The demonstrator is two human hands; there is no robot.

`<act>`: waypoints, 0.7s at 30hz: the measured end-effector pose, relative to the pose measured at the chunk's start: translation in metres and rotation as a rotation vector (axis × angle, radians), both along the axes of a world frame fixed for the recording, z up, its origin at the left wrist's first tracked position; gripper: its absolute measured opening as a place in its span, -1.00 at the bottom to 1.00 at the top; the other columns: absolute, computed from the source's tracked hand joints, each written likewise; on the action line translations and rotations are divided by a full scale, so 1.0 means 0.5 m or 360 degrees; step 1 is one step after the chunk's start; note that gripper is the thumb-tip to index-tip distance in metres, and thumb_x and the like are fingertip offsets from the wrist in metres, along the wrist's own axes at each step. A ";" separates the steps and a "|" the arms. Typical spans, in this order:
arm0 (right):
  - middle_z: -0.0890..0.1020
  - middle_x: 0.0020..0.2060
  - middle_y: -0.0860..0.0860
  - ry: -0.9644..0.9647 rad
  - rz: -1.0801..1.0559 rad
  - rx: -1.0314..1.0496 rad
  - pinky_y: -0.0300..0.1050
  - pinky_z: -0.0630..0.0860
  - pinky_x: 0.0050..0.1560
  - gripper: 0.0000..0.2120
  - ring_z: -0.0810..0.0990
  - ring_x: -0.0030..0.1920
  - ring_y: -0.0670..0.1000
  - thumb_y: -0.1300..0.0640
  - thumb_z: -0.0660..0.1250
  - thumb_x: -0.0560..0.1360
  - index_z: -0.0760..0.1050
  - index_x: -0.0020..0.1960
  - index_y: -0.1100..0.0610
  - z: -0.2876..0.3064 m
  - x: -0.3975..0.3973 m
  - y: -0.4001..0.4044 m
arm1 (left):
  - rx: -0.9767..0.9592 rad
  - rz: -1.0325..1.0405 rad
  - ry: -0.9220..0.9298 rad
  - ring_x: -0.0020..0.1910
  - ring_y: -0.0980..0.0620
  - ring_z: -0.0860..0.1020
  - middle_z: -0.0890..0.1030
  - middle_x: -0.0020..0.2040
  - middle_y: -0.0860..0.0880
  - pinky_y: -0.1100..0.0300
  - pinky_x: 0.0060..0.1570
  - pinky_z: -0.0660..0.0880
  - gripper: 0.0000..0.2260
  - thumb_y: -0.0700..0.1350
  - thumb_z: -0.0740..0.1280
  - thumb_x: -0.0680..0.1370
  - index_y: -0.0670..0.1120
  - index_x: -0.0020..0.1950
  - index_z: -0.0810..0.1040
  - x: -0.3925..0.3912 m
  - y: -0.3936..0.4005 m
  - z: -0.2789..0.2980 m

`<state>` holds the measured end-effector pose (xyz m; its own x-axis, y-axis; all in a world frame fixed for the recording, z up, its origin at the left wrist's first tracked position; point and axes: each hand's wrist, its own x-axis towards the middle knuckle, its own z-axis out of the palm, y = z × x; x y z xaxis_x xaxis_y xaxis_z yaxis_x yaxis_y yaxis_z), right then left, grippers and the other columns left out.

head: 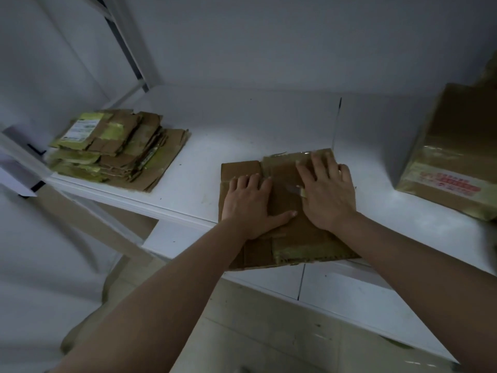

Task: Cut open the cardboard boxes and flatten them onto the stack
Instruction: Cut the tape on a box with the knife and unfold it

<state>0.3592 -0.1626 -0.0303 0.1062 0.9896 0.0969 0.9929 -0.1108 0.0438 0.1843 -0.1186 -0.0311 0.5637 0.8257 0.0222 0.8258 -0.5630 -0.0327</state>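
Observation:
A flattened brown cardboard box (285,238) with tape strips lies on the white table (242,125), its near end overhanging the front edge. My left hand (248,203) presses flat on its left half, fingers straight. My right hand (326,189) presses on its right half with fingers spread. A small knife (294,189) sticks out from under that hand on the thumb side, pinned there with its blade pointing left; the thumb itself is hidden. The stack of flattened boxes (118,149) sits at the table's far left, apart from both hands.
A taped, unopened cardboard box (451,162) stands at the right end of the table. White walls close in behind and at the left. The table's front edge runs diagonally beneath my forearms, with tiled floor below.

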 end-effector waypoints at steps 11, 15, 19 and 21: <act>-0.02 0.56 -0.01 0.0287 0.0084 -0.0214 0.14 -0.09 0.51 -0.42 -0.13 0.54 0.09 -0.13 0.02 0.59 -0.05 0.55 -0.06 -0.018 0.023 0.053 | -0.0252 0.0007 0.0005 0.56 -0.01 -0.21 -0.11 0.60 0.05 -0.21 0.48 -0.14 -0.06 0.55 -0.11 0.36 0.03 0.59 -0.13 0.008 0.024 -0.020; 0.01 0.55 0.00 0.0319 0.0079 -0.0172 0.14 -0.08 0.51 -0.43 -0.11 0.54 0.09 -0.12 0.05 0.59 -0.01 0.55 -0.04 -0.015 0.020 0.047 | -0.0222 0.0028 0.0003 0.56 -0.01 -0.19 -0.09 0.60 0.06 -0.20 0.48 -0.13 -0.08 0.55 -0.09 0.38 0.04 0.59 -0.11 0.009 0.021 -0.017; -0.03 0.56 0.03 0.0321 0.0077 -0.0213 0.14 -0.12 0.51 -0.43 -0.14 0.54 0.10 -0.07 0.04 0.61 -0.03 0.56 0.02 -0.004 0.007 0.013 | -0.0268 0.0064 -0.0021 0.55 -0.05 -0.24 -0.18 0.59 0.03 -0.17 0.49 -0.16 -0.09 0.55 -0.06 0.38 0.08 0.58 -0.15 0.009 0.011 -0.008; -0.06 0.56 0.05 0.0302 0.0070 -0.0247 0.14 -0.13 0.51 -0.42 -0.17 0.54 0.11 -0.07 0.02 0.61 -0.06 0.56 0.04 -0.004 -0.002 -0.018 | -0.0222 0.0127 -0.0041 0.55 -0.10 -0.25 -0.23 0.59 0.00 -0.20 0.48 -0.14 -0.12 0.55 -0.07 0.38 0.12 0.58 -0.12 0.004 0.001 -0.006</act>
